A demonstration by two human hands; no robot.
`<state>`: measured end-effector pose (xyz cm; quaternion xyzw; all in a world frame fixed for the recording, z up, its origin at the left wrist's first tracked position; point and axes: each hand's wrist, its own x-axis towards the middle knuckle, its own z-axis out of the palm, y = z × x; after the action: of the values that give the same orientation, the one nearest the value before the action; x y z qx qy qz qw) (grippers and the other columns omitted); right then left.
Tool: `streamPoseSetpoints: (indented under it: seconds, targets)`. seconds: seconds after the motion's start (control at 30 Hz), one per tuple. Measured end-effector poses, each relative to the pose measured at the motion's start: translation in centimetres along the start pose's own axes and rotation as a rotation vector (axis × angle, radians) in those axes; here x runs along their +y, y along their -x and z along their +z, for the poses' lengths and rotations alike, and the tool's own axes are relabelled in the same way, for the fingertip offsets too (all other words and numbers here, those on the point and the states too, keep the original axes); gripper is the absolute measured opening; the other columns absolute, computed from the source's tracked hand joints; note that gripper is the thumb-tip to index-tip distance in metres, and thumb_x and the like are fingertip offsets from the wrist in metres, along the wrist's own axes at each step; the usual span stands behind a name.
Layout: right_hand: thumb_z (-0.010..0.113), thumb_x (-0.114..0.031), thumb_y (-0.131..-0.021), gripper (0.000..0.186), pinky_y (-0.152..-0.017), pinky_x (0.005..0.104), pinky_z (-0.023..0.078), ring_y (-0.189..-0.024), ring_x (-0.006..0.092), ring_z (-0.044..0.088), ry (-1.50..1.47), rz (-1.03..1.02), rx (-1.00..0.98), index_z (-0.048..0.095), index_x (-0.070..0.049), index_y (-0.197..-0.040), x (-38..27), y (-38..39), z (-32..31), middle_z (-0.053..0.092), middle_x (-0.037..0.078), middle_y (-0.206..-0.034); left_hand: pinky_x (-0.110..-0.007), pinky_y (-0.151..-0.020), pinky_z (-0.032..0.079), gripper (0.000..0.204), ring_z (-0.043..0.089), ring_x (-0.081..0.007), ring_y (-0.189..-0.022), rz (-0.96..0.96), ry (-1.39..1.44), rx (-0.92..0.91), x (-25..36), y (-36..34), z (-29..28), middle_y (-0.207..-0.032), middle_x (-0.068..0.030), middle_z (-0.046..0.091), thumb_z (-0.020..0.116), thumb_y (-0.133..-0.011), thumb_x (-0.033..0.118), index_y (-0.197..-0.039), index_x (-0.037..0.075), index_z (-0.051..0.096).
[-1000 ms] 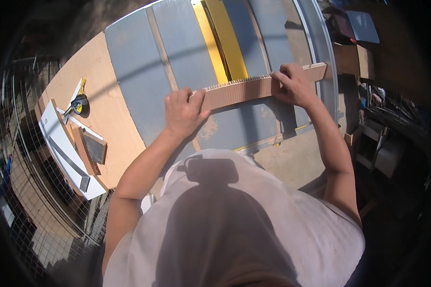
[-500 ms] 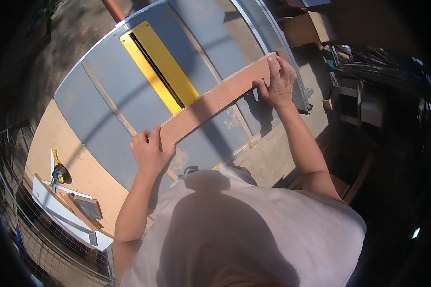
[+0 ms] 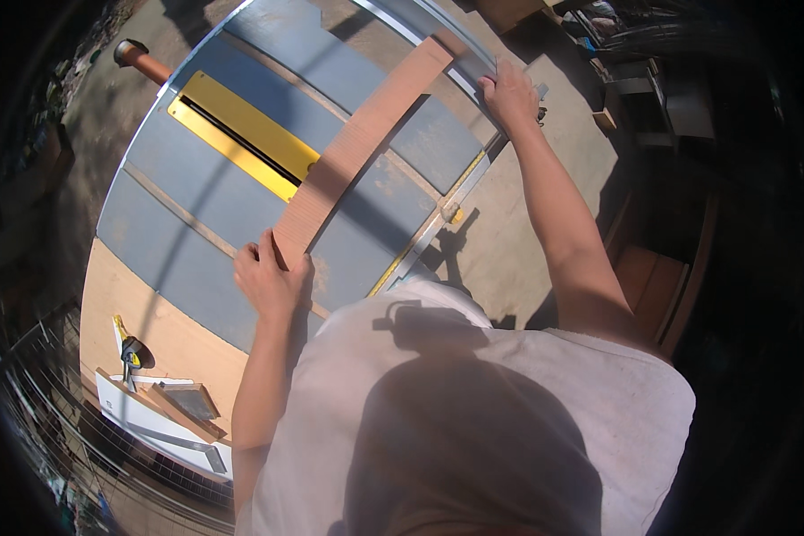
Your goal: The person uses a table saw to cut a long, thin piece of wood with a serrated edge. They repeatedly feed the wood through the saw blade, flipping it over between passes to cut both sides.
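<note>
A long, reddish-brown wooden board (image 3: 371,121) lies slantwise over the grey saw table (image 3: 228,192). It crosses the near end of the yellow insert plate (image 3: 281,134), whose dark slot runs lengthwise. My left hand (image 3: 268,277) grips the board's near left end, thumb and fingers closed on it. The board's far end reaches the metal rip fence (image 3: 460,62) on the right. Off the board, my right hand (image 3: 511,100) is closed over the near end of that fence, its fingers bent and partly hidden.
A pale wooden side panel (image 3: 165,330) adjoins the table's left. On it are a tape measure (image 3: 131,351), wood offcuts (image 3: 183,406) and a metal square (image 3: 179,438). A yellow measuring strip (image 3: 389,277) runs along the near edge. An orange pipe (image 3: 147,64) juts out beyond the far side.
My right hand has let go of the board and moved to the fence end. The view has shifted, and the board now slants more steeply. My left hand keeps its hold.
</note>
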<state>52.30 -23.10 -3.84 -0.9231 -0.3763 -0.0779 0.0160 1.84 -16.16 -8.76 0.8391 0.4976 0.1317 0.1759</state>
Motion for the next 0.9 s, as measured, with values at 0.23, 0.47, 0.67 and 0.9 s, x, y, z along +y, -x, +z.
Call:
streamPoseSetpoints:
  seconds: [0.23, 0.47, 0.67, 0.9]
  targets:
    - [0.073, -0.041, -0.093, 0.061, -0.098, 0.0442, 0.05, -0.114, 0.0312, 0.062, -0.223, 0.384, 0.439, 0.055, -0.008, -0.141, 8.8, 10.7, 1.6, 0.062, 0.017, -0.126, -0.051, -0.099, 0.042, 0.078, 0.052, -0.0367, -0.112, -0.031, -0.051, -0.046, 0.8, 0.0, -0.6, -0.118, -0.0187, 0.055, 0.085, -0.067, 0.034, -0.136, 0.007, 0.063]
    - [0.068, -0.029, -0.098, 0.034, -0.085, 0.0371, 0.055, -0.091, 0.0234, 0.069, -0.74, 0.624, 0.111, 0.071, 0.0, -0.116, 14.4, 17.6, 8.8, 0.074, 0.014, -0.097, -0.051, -0.103, 0.042, 0.079, 0.051, -0.0391, -0.114, -0.028, 0.039, -0.05, 1.3, 1.1, 0.5, -0.119, -0.0193, 0.054, 0.086, -0.068, 0.033, -0.138, 0.007, 0.061]
    - [0.067, -0.027, -0.097, 0.036, -0.088, 0.0364, 0.053, -0.095, 0.0253, 0.069, -0.81, 0.56, 0.046, 0.068, 0.0, -0.121, 13.0, 15.3, 11.0, 0.073, 0.014, -0.103, -0.051, -0.104, 0.043, 0.085, 0.05, -0.04, -0.117, -0.05, -0.062, -0.058, 1.4, 2.2, 1.0, -0.125, -0.0208, 0.052, 0.088, -0.071, 0.033, -0.146, 0.008, 0.056]
    - [0.067, -0.025, -0.095, 0.038, -0.083, 0.0375, 0.054, -0.096, 0.0252, 0.069, -1.067, 0.495, -0.54, 0.066, -0.002, -0.125, 11.6, 16.5, 14.3, 0.071, 0.013, -0.103, -0.051, -0.107, 0.042, 0.087, 0.049, -0.0403, -0.123, -0.172, -0.149, -0.152, 2.8, 2.4, 0.2, -0.135, -0.0216, 0.051, 0.09, -0.076, 0.033, -0.15, 0.008, 0.052]
